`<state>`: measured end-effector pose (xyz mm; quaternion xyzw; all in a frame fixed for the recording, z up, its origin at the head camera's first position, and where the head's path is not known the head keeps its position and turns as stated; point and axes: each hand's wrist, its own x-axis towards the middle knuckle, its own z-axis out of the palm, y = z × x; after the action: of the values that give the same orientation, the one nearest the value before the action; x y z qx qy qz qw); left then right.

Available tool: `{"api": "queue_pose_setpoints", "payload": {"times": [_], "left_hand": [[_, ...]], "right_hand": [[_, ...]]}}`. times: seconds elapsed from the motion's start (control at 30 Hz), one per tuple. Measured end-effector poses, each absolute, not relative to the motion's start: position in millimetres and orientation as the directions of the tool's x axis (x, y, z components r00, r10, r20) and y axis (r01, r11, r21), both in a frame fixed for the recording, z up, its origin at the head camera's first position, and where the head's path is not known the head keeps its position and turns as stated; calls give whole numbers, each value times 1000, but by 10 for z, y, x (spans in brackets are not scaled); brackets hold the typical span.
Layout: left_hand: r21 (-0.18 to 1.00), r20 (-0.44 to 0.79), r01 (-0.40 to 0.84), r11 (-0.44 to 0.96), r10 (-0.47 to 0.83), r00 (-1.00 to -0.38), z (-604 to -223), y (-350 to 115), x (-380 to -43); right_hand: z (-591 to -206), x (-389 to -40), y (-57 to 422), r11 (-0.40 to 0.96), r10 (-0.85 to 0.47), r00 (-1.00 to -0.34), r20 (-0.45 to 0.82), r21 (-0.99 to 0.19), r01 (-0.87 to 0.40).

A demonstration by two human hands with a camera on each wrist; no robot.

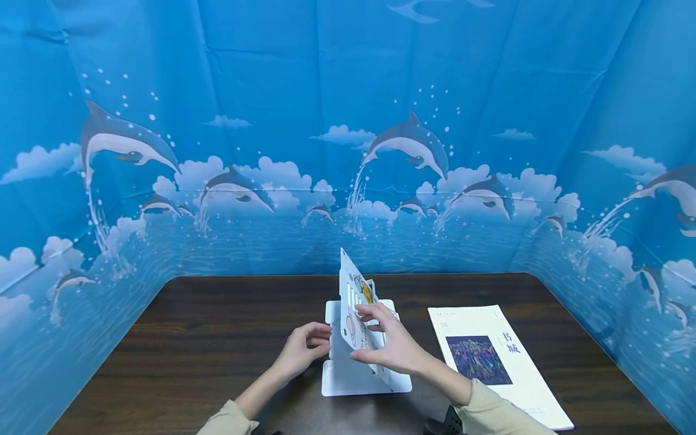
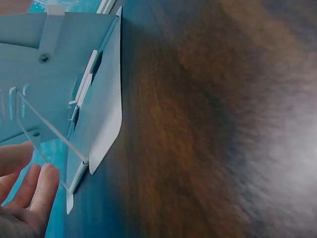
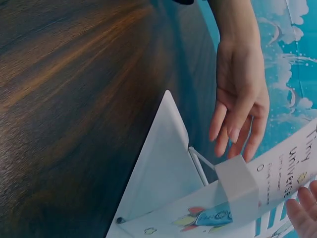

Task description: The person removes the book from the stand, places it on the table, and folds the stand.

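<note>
Biggest first: we have a blue fabric backdrop [image 1: 283, 121] across the upper frame, faintly creased, printed with dolphins, clouds and rippled water. Dark wood-grain table [image 1: 179, 350] spans the lower frame, streaky with a slight sheen.

Lower right: a rectangular book [image 1: 500, 368] lies flat, cover pale, with a dark, busy-textured picture block and Chinese lettering.

Lower centre: the white stand [image 1: 352, 329], smooth, thin and sheet-like. Its flat base plate [image 1: 359, 383] has rounded corners and sits on the table; the slotted panel [image 1: 348, 296], printed with cartoons and text, rises steeply above it.

Right hand [image 1: 394, 344] is at the panel's printed face, thumb and fingers spread apart, fingertips on the surface. Sleeve [image 1: 489, 408] on that arm is pale, soft-looking cloth.

Left hand [image 1: 304, 350] is at the stand's left edge, fingers loosely curved, with a gap to the thumb. We can't tell if it touches the rod.

Small parts: boxy folded white ledge [image 3: 242, 188] on the panel, lower right in the right wrist view; slim bent metal-looking rod [image 2: 52, 125] between panel and base, lower left in the left wrist view; round fastener [image 2: 44, 58] above it, upper left.
</note>
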<state>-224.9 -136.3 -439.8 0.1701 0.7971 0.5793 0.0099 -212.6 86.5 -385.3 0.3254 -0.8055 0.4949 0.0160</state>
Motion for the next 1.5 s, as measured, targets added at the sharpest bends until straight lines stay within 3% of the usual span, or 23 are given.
{"api": "queue_pose_setpoints", "payload": {"times": [0.57, 1.27, 1.5], "left_hand": [[853, 190, 345, 391, 382, -904, -4533, -1226, -2353], [797, 226, 382, 468, 357, -907, -4566, -1186, -2379], [789, 237, 391, 474, 352, -905, -4572, -1193, -2367]], "right_hand": [[-3897, -2194, 818, 319, -529, -765, 366, -750, -579], [-3914, -2208, 825, 371, -520, -760, 390, -699, -611], [-3904, -2166, 847, 442, -506, -756, 416, -628, -641]]}}
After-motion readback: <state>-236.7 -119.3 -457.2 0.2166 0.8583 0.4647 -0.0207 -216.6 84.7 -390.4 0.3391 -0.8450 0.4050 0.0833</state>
